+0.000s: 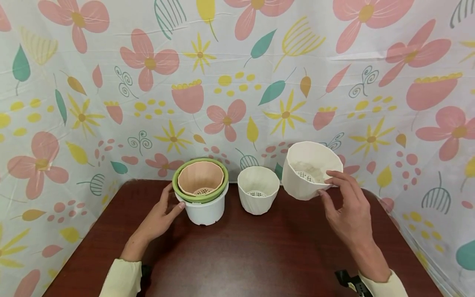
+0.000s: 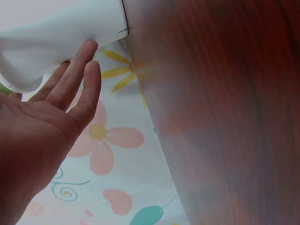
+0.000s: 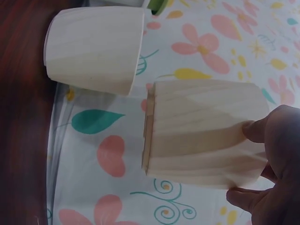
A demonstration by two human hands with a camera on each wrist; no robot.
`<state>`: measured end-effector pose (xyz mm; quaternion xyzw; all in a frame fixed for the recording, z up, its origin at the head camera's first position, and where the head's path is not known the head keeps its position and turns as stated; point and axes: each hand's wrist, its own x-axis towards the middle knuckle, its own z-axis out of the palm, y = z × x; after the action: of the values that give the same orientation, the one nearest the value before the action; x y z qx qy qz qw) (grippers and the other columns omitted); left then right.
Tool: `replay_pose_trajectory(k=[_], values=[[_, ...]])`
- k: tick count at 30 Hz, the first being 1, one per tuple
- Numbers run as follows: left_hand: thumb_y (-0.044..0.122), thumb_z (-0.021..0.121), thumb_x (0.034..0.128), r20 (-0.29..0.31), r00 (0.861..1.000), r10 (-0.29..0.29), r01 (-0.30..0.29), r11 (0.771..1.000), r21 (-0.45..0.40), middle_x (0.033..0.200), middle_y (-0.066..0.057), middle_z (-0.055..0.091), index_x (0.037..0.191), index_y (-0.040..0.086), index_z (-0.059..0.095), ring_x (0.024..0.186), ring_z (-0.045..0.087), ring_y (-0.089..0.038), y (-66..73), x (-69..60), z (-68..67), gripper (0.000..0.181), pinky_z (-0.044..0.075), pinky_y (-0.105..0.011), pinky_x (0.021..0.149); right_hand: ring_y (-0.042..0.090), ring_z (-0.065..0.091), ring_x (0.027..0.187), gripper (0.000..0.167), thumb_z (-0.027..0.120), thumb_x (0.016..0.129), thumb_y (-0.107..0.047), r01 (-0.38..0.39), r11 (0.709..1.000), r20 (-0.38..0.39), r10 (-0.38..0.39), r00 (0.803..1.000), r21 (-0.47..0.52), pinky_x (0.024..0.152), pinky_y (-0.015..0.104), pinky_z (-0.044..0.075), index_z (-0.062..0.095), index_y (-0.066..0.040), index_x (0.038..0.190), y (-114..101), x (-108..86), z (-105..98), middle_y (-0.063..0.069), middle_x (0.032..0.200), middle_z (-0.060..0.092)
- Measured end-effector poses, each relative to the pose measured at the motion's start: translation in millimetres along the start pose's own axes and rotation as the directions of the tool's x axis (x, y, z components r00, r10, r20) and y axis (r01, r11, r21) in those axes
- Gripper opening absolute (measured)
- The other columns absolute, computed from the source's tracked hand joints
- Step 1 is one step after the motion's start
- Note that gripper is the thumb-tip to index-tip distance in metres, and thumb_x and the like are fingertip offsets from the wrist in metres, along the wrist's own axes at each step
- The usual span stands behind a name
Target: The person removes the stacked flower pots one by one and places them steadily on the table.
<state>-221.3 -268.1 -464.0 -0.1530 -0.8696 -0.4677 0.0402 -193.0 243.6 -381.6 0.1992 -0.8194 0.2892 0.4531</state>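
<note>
In the head view, my right hand (image 1: 350,206) pinches the rim of a cream-white flowerpot (image 1: 297,185), thumb outside and fingers over the edge. The pot is held tilted above the table, its meshed bottom showing. Left of it stands a smaller white flowerpot (image 1: 257,202), apart from the held one. Farther left is a nested stack: a peach flowerpot (image 1: 200,177) inside a green flowerpot (image 1: 178,181) inside a white flowerpot (image 1: 205,212). Against the left side of that stack rests my left hand (image 1: 159,216); its fairly straight fingers (image 2: 70,86) touch the white wall.
The dark red-brown wooden table (image 1: 237,255) runs forward to a floral-printed cloth (image 1: 230,82), which hangs behind and along both sides. The pots stand close to the table's back edge.
</note>
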Motion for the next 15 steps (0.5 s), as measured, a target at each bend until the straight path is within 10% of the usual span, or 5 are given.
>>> replay_pose_trajectory(k=[15], values=[[0.04, 0.059, 0.1104, 0.005, 1.0, 0.001, -0.001, 1.0, -0.008, 0.15, -0.015, 0.048, 0.169, 0.034, 0.008, 0.128, 0.064, -0.039, -0.3, -0.3, -1.0, 0.078, 0.05, -0.061, 0.106, 0.037, 0.06, 0.12, 0.039, 0.085, 0.082, 0.006, -0.009, 1.0, 0.053, 0.009, 0.999, -0.001, 0.11, 0.007, 0.031, 0.066, 0.005, 0.115, 13.1, -4.4, 8.2, 0.019, 0.132, 0.065]])
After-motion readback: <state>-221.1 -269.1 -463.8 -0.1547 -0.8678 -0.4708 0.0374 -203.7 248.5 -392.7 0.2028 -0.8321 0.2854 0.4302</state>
